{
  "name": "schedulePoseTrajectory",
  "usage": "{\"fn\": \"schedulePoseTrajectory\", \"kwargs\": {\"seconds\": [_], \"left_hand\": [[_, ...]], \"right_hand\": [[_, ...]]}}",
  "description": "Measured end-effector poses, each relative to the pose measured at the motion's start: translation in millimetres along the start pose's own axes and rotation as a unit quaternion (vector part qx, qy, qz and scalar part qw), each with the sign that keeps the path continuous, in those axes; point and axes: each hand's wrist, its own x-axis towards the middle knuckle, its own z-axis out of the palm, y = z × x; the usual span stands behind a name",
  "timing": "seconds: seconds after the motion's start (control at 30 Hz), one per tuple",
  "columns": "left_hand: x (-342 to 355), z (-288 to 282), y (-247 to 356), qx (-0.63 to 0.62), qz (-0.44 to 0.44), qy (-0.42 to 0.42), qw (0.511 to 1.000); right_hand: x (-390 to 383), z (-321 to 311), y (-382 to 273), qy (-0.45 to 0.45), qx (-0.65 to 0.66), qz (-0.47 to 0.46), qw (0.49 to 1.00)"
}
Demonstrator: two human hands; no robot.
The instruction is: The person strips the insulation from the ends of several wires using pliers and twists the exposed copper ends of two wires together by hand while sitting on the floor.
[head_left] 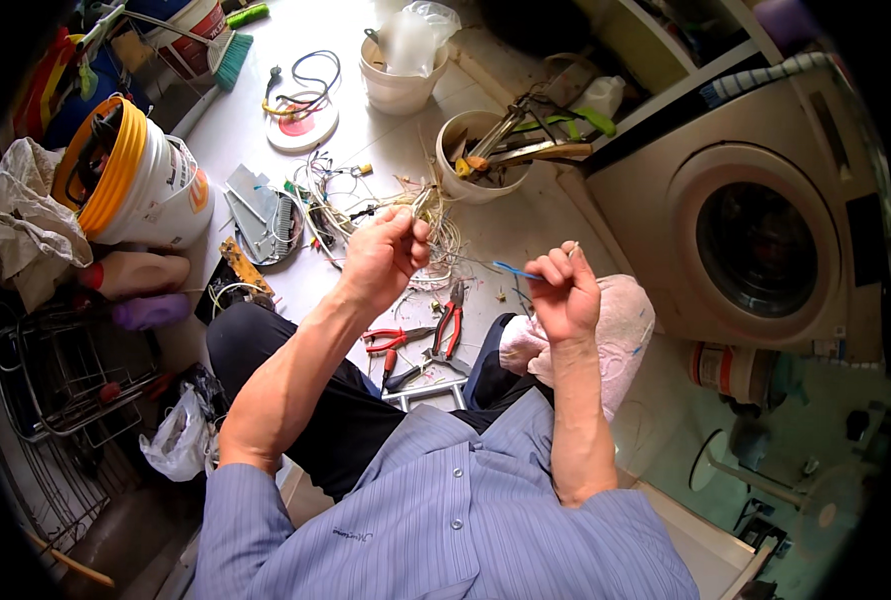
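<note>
My left hand [383, 258] is raised over the floor with its fingers pinched together. Whatever it may hold is too small to make out against the pale wires behind it. To the right, my right hand [565, 297] is closed on a thin blue wire [513, 269], one end of which sticks out to the left. A tangle of cables [443, 240] lies on the floor beyond my hands. Between my knees are red-handled pliers [448, 322], a second red-handled pair [397, 340] and a dark-handled tool [410, 377]. A pink cloth [620, 340] covers my right knee.
A white bucket of tools [453, 133] stands just beyond the cables, a second white bucket [401, 92] behind it. A bucket with an orange rim [170, 190] and a grey metal part [255, 215] are at left. A washing machine [665, 190] stands at right.
</note>
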Motion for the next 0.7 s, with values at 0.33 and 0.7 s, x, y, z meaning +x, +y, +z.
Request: {"fn": "schedulePoseTrajectory", "kwargs": {"seconds": [0.33, 0.7], "left_hand": [[2.4, -3.4, 24.3, -0.03, 0.018, -0.019, 0.999], [2.6, -3.5, 19.2, -0.042, 0.014, -0.012, 0.999]], "right_hand": [[-17.4, 15.1, 2.8, -0.042, -0.725, -0.047, 0.685], [-8.6, 22.7, 73.0, -0.173, -0.66, 0.021, 0.73]]}}
